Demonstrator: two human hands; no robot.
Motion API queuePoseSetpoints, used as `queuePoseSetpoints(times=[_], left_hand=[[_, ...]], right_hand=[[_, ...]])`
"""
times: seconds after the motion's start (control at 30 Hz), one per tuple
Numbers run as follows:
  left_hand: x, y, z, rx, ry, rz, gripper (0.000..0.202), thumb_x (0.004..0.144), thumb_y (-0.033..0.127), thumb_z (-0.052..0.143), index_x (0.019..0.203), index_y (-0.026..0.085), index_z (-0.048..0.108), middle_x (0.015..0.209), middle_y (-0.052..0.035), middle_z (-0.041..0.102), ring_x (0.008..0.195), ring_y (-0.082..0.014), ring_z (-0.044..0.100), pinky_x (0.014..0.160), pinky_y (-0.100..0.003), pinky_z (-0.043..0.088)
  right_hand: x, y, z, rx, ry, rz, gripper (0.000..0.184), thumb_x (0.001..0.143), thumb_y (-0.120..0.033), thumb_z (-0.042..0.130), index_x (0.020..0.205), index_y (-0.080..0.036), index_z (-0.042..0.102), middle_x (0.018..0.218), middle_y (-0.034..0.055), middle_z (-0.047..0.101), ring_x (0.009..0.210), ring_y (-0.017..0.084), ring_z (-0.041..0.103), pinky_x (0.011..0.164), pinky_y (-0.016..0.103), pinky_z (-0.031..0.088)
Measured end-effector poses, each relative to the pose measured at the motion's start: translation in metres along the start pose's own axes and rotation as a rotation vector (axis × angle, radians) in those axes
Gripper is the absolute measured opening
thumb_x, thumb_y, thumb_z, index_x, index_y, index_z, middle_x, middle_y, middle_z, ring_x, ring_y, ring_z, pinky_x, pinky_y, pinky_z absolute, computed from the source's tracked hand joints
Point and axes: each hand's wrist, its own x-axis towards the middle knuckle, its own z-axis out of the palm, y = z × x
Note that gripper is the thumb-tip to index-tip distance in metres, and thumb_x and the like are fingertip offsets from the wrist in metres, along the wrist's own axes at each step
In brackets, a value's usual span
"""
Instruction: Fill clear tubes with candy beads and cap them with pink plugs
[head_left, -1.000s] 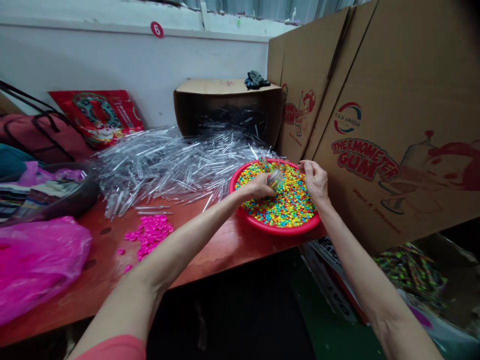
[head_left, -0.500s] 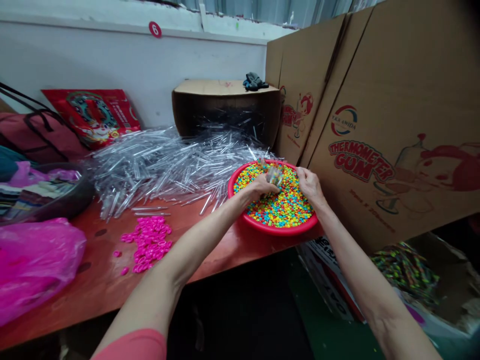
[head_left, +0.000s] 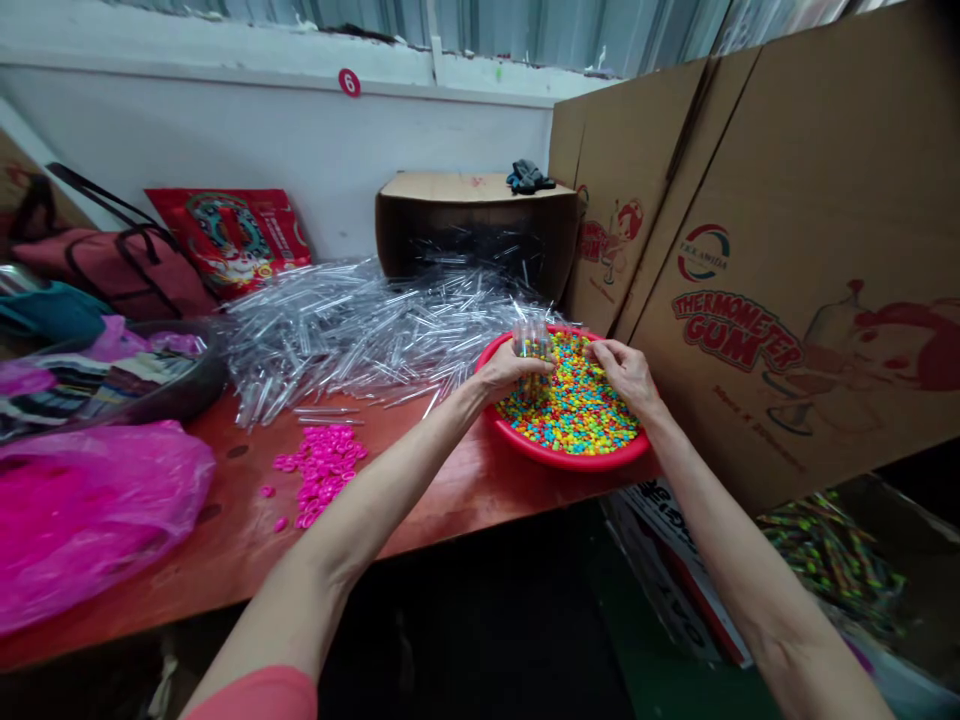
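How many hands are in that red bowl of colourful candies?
2. The left hand grips clear plastic tubes at the left side of the red bowl; the right hand touches the candies near the right rim. No other hands show.

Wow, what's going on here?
A person is working with bare hands at a red plastic basin full of colourful pellets. Their left hand holds a small bunch of clear plastic tubes upright at the pellets, and their right hand has its fingers on the pellets. A big heap of loose clear tubes lies on the orange-red table beside the basin, and a Thermometer Gum carton stands to the right.
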Motion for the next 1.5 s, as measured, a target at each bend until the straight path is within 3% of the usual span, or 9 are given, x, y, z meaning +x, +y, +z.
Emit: queuePoseSetpoints(times=[0.2, 0.7, 0.8, 0.93, 1.03, 1.13, 1.23, 1.33, 1.5], left_hand=[[-0.004, -0.009, 0.001, 0.055, -0.036, 0.020, 0.051, 0.061, 0.019, 0.088, 0.108, 0.016, 0.069, 0.101, -0.0058, 0.074, 0.085, -0.0160, 0.068, 0.087, -0.034, 0.053], [-0.009, -0.009, 0.006, 0.146, -0.036, -0.111, 0.050, 0.059, 0.015, 0.089, 0.106, 0.017, 0.071, 0.096, -0.0034, 0.072, 0.084, -0.0159, 0.066, 0.088, -0.034, 0.052], [-0.005, -0.001, 0.009, 0.313, -0.034, -0.024, 0.042, 0.064, 0.013, 0.084, 0.103, 0.017, 0.070, 0.092, -0.0012, 0.070, 0.085, -0.0172, 0.064, 0.088, -0.034, 0.051], [0.003, 0.013, 0.019, 0.772, -0.091, 0.089, 0.027, 0.063, 0.001, 0.072, 0.081, 0.019, 0.067, 0.078, -0.0016, 0.064, 0.093, -0.0249, 0.063, 0.094, -0.038, 0.049], [0.003, 0.011, 0.036, 1.059, -0.027, 0.070, 0.026, 0.064, -0.004, 0.067, 0.065, 0.020, 0.056, 0.071, -0.0050, 0.059, 0.102, -0.0325, 0.063, 0.102, -0.045, 0.045], [0.004, -0.002, 0.054, 1.172, 0.004, -0.015, 0.027, 0.068, -0.004, 0.065, 0.064, 0.019, 0.052, 0.080, -0.0114, 0.065, 0.110, -0.0387, 0.063, 0.106, -0.053, 0.042], [0.015, -0.015, 0.062, 1.156, -0.005, -0.055, 0.022, 0.067, -0.003, 0.066, 0.070, 0.018, 0.058, 0.089, -0.0133, 0.069, 0.109, -0.0381, 0.065, 0.103, -0.051, 0.045], [0.028, -0.019, 0.054, 1.061, -0.041, -0.070, 0.021, 0.065, 0.001, 0.067, 0.080, 0.017, 0.065, 0.086, -0.0081, 0.071, 0.093, -0.0300, 0.069, 0.091, -0.040, 0.053], [0.023, -0.013, 0.030, 0.328, 0.026, 0.003, 0.036, 0.067, 0.019, 0.080, 0.101, 0.015, 0.069, 0.097, -0.0064, 0.073, 0.086, -0.0191, 0.067, 0.086, -0.034, 0.054]], right_hand=[[-0.001, -0.012, 0.003, 0.068, -0.048, -0.017, 0.040, 0.090, -0.057, 0.064, 0.100, -0.020, 0.076, 0.089, 0.0052, 0.075, 0.074, 0.019, 0.067, 0.071, 0.033, 0.055], [-0.006, -0.021, 0.007, 0.074, -0.151, 0.053, 0.041, 0.086, -0.054, 0.068, 0.107, -0.019, 0.075, 0.078, 0.0028, 0.072, 0.065, 0.017, 0.064, 0.063, 0.032, 0.054], [-0.003, -0.017, 0.005, 0.047, -0.086, 0.014, 0.039, 0.088, -0.055, 0.066, 0.099, -0.018, 0.075, 0.078, 0.0030, 0.072, 0.064, 0.017, 0.063, 0.061, 0.030, 0.052], [-0.001, -0.016, 0.000, 0.073, 0.088, -0.028, 0.038, 0.089, -0.054, 0.065, 0.094, -0.017, 0.073, 0.078, 0.0034, 0.072, 0.062, 0.014, 0.060, 0.060, 0.028, 0.050], [-0.001, -0.016, -0.003, 0.112, 0.202, -0.027, 0.037, 0.089, -0.053, 0.065, 0.095, -0.017, 0.072, 0.078, 0.0037, 0.072, 0.059, 0.013, 0.059, 0.058, 0.028, 0.050], [-0.001, -0.016, -0.003, 0.125, 0.222, -0.018, 0.035, 0.090, -0.052, 0.064, 0.095, -0.017, 0.072, 0.078, 0.0037, 0.072, 0.059, 0.013, 0.059, 0.058, 0.028, 0.050], [-0.001, -0.015, -0.004, 0.130, 0.215, -0.028, 0.034, 0.091, -0.051, 0.063, 0.095, -0.018, 0.071, 0.079, 0.0035, 0.072, 0.059, 0.013, 0.060, 0.058, 0.028, 0.051], [0.000, -0.013, -0.004, 0.119, 0.242, -0.021, 0.035, 0.091, -0.052, 0.062, 0.097, -0.018, 0.071, 0.081, 0.0038, 0.073, 0.060, 0.014, 0.060, 0.058, 0.028, 0.051], [-0.001, -0.013, -0.004, 0.148, 0.235, -0.010, 0.036, 0.091, -0.053, 0.062, 0.098, -0.019, 0.072, 0.083, 0.0042, 0.073, 0.061, 0.013, 0.062, 0.060, 0.028, 0.053]])
